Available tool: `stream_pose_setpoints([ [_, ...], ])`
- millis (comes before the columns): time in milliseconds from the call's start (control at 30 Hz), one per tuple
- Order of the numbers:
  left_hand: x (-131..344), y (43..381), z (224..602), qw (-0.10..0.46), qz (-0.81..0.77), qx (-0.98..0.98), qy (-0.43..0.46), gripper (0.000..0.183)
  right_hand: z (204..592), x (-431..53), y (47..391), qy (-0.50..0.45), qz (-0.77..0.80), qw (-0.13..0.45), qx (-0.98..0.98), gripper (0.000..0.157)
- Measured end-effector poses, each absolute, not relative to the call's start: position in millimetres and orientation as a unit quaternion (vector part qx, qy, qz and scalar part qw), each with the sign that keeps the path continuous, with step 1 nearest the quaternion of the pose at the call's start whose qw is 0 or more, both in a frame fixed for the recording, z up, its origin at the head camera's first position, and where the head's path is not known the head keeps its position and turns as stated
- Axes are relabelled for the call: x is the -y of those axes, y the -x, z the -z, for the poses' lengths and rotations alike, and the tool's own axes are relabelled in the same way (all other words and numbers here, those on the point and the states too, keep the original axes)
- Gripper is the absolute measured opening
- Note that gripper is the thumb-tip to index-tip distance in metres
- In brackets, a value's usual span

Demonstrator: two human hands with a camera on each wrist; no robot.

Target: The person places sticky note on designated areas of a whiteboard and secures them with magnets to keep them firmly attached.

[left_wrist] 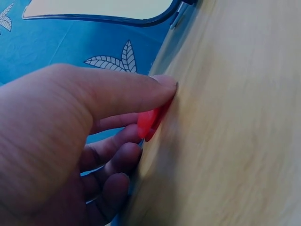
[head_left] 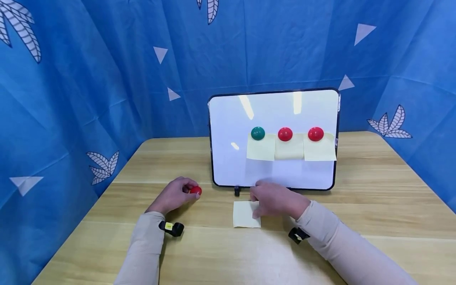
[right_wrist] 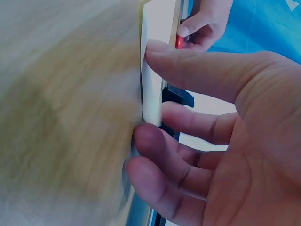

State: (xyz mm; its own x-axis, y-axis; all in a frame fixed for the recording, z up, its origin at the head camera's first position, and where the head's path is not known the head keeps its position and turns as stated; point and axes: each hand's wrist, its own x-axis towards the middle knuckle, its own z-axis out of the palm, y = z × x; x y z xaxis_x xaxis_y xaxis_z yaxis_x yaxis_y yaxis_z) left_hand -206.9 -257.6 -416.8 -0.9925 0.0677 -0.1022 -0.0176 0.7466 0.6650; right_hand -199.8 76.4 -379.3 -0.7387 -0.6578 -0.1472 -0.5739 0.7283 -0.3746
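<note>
On the table left of the whiteboard, my left hand (head_left: 178, 194) pinches a round red magnet (head_left: 196, 190) between thumb and fingers. The left wrist view shows the magnet (left_wrist: 148, 123) tilted on its edge close to the wood, partly covered by the thumb. A pale yellow sticky note (head_left: 246, 215) lies on the table in front of the board. My right hand (head_left: 276, 198) holds its right side, with the thumb on the note (right_wrist: 157, 28) and the forefinger at its edge in the right wrist view. The other right fingers are curled loosely.
The whiteboard (head_left: 228, 158) stands on the wooden table (head_left: 221, 257) on small black feet. On it, a green magnet (head_left: 258, 133) and two red magnets (head_left: 285, 134) sit at the tops of three pale sticky notes (head_left: 261, 152). A blue patterned curtain (head_left: 117, 79) surrounds the table.
</note>
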Motion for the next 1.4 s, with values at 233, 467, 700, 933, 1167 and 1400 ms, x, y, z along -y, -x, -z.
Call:
stream_pose_setpoints([
  [233, 258, 207, 419, 0.054, -0.359, -0.932, -0.011, 0.033, 385, -76, 201, 0.376, 0.164, 0.112, -0.905, 0.026],
  [467, 255, 207, 418, 0.051, -0.355, -0.934, -0.010, 0.033, 389, -80, 204, 0.391, 0.183, 0.111, -0.895, 0.019],
  [700, 256, 208, 418, 0.049, -0.353, -0.934, -0.011, 0.032, 389, -83, 207, 0.401, 0.220, 0.110, -0.883, 0.017],
  [933, 258, 209, 420, 0.036, -0.349, -0.936, -0.016, 0.031, 389, -84, 210, 0.401, 0.256, 0.110, -0.873, 0.017],
  [1167, 259, 210, 421, 0.029, -0.354, -0.934, -0.020, 0.030, 389, -84, 211, 0.418, 0.283, 0.087, -0.859, 0.013],
  [1400, 259, 211, 422, 0.015, -0.347, -0.938, -0.016, 0.031, 388, -83, 211, 0.401, 0.291, 0.087, -0.864, 0.023],
])
